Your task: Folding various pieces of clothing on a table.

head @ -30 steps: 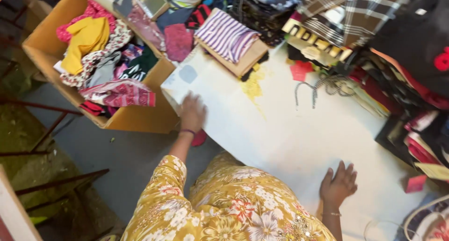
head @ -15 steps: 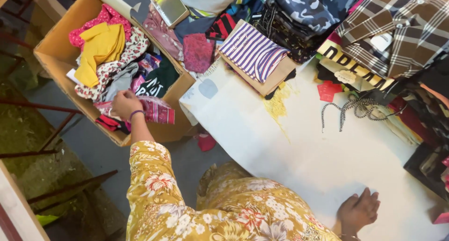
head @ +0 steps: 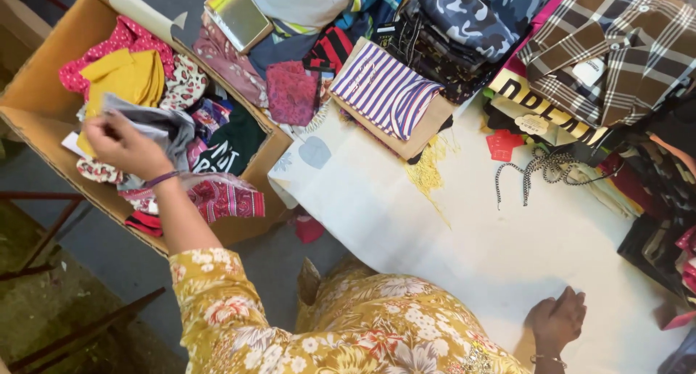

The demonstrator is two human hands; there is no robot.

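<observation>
My left hand point(head: 125, 146) is inside the cardboard box point(head: 43, 91) at the left, fingers pinched on a grey garment point(head: 161, 127) that lies among several crumpled clothes. A yellow garment point(head: 123, 76) and pink dotted cloth sit just beyond it. My right hand point(head: 557, 319) rests flat on the white sheet point(head: 464, 229) covering the table, at the lower right, holding nothing. My floral yellow sleeve fills the bottom middle.
A folded purple-striped garment point(head: 384, 87) lies on a tan board at the sheet's far edge. Stacks of folded clothes, a plaid shirt point(head: 609, 40) and camouflage fabric point(head: 478, 15) crowd the back and right. A black-and-white cord point(head: 540, 167) and red tags point(head: 502, 145) lie nearby.
My left hand left the white sheet, went into the cardboard box, then moved farther left and took hold of the grey garment. My right hand stayed on the sheet.
</observation>
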